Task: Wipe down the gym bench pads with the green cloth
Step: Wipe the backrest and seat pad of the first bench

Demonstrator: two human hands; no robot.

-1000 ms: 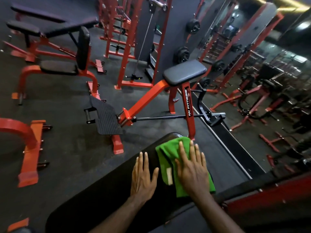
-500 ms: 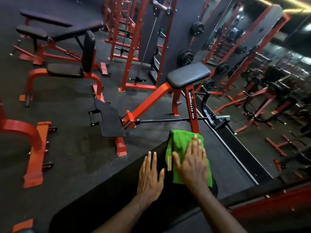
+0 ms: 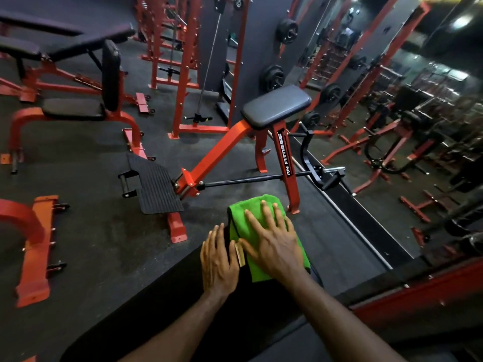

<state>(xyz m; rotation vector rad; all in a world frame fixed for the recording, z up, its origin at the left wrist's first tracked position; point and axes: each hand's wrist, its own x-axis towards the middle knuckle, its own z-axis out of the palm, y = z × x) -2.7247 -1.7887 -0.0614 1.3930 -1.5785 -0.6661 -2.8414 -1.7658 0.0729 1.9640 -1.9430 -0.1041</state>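
The green cloth (image 3: 264, 231) lay folded on the far end of a long black bench (image 3: 162, 309) that ran from the lower left toward the middle of the view. Going from the left, a red metal frame (image 3: 34, 246) stood on the dark rubber floor (image 3: 86, 226), with a seated machine (image 3: 75, 111) and its upright black back pad behind it. Nearer the middle, a black ribbed foot plate (image 3: 154, 186) sat at the low end of a red sloping machine whose post read "RN FITNESS", and a grey padded rest (image 3: 277, 105) topped that machine. On the bench, the left hand (image 3: 218, 262) lay flat on the black pad with its fingers straight and close together, holding nothing, just beside the cloth's left edge. A small tan label (image 3: 240, 254) on the cloth showed between the two hands. The right hand (image 3: 274, 244) pressed flat on top of the cloth with its fingers spread and straight, not curled round it, covering most of the cloth's near half. The cloth's far edge reached the end of the bench, close to the foot of the red post. Further right, a mirrored wall (image 3: 392, 100) showed more red gym frames and black weight plates (image 3: 271, 78) on a dark pillar.
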